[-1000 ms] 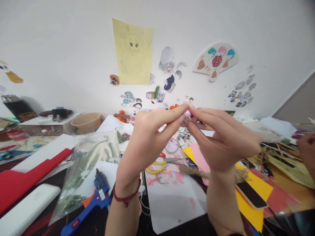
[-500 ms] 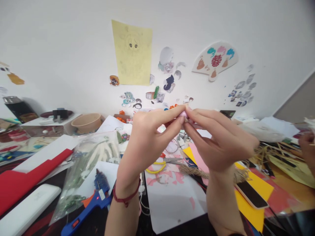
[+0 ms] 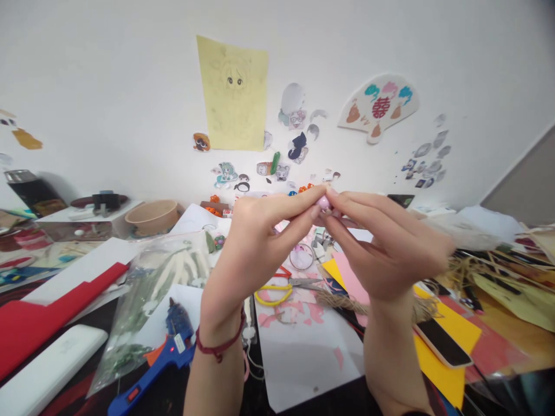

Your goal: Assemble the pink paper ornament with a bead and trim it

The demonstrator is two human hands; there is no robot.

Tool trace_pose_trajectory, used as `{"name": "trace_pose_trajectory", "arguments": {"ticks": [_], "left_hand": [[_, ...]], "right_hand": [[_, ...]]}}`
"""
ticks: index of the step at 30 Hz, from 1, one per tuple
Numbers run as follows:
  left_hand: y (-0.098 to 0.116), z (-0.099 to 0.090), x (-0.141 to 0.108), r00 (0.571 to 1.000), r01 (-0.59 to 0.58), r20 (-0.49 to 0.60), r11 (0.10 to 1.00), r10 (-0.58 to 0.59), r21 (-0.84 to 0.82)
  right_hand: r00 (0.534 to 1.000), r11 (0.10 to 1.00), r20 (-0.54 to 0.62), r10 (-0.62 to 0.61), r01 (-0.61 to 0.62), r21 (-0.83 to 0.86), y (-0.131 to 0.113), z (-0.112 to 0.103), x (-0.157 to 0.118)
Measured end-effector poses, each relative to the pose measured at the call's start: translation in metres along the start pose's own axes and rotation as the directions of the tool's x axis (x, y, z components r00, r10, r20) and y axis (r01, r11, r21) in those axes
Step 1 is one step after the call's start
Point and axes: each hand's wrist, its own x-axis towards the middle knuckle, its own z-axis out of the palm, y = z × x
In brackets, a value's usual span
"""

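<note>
In front of me, above the table, both hands meet at the fingertips around a small, shiny pink bead (image 3: 323, 202). My left hand (image 3: 269, 237), with a dark red cord bracelet (image 3: 221, 348) at the wrist, pinches it between thumb and index finger. From the other side, my right hand (image 3: 381, 242) has its thumb and fingers closed on the same small piece. Part of what they hold is hidden by the fingers. Below them lie a wire hoop (image 3: 302, 256) and scissors with yellow and red handles (image 3: 274, 296).
A blue hot glue gun (image 3: 158, 370) and a plastic bag (image 3: 143, 312) lie at left, near a white power bank (image 3: 56, 370). White paper (image 3: 307, 370) with pink scraps lies below my hands. At right are twine (image 3: 425, 306), a phone (image 3: 444, 344) and yellow paper (image 3: 442, 375).
My left thumb has shifted slightly down and left, so more of the pink bead shows. Another person's hand at the right edge has left the view.
</note>
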Motion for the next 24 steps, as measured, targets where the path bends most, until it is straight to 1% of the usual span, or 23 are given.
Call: {"name": "trace_pose_trajectory", "arguments": {"ticks": [6, 11, 15, 17, 19, 24], "left_hand": [[0.0011, 0.0024, 0.0000, 0.999, 0.030, -0.017, 1.000, -0.030, 0.005], [0.0016, 0.0037, 0.0007, 0.999, -0.003, -0.038, 0.999, 0.005, 0.034], [0.0003, 0.0057, 0.0006, 0.998, -0.018, -0.051, 0.999, 0.020, 0.040], [0.0000, 0.0061, 0.0005, 0.999, -0.023, -0.046, 0.999, 0.024, 0.032], [0.0008, 0.0055, 0.0003, 0.999, -0.022, -0.036, 1.000, 0.023, 0.020], [0.0042, 0.0023, 0.0009, 0.999, 0.044, 0.019, 0.997, -0.043, -0.056]], "right_hand": [[1.000, 1.000, 0.004, 0.003, -0.003, -0.011, 0.0008, -0.0001, -0.0019], [1.000, 1.000, 0.019, -0.022, 0.022, 0.001, 0.0023, -0.0002, -0.0031], [1.000, 1.000, -0.011, -0.004, 0.003, -0.002, 0.0038, -0.0002, -0.0028], [0.999, 1.000, -0.038, -0.001, 0.002, 0.019, 0.0046, -0.0001, -0.0027], [0.999, 1.000, -0.037, 0.006, -0.005, 0.029, 0.0049, -0.0001, -0.0023], [0.997, 0.995, -0.024, 0.078, -0.077, 0.060, 0.0041, 0.0006, -0.0013]]}}
